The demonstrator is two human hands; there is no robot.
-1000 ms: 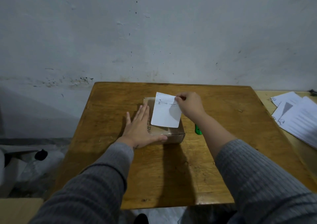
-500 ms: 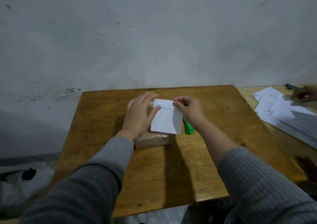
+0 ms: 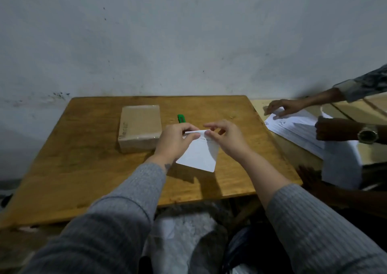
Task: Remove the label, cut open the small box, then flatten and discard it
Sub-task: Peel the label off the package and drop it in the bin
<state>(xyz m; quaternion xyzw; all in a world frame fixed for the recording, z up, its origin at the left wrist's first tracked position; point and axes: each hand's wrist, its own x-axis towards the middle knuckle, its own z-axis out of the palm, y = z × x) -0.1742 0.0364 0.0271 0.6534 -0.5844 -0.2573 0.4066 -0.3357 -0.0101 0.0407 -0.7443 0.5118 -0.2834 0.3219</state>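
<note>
A small brown cardboard box [image 3: 139, 127], taped and bare on top, lies flat on the wooden table [image 3: 88, 169], left of my hands. The white label [image 3: 200, 155] hangs free of the box above the table's middle. My left hand [image 3: 174, 140] and my right hand [image 3: 225, 138] both pinch its top edge, which is curled over. A green cutter [image 3: 181, 118] lies on the table just beyond my left hand, partly hidden by it.
To the right, another person's hands [image 3: 284, 108] rest on white papers [image 3: 297, 127] on a neighbouring table. A wrist with a watch [image 3: 367, 135] is there too. A grey wall stands behind the table. My legs show below the table's front edge.
The label has come fully off the box and moved right and toward me. My left hand left the box and took the label's top edge. Another person's hands appeared at right.
</note>
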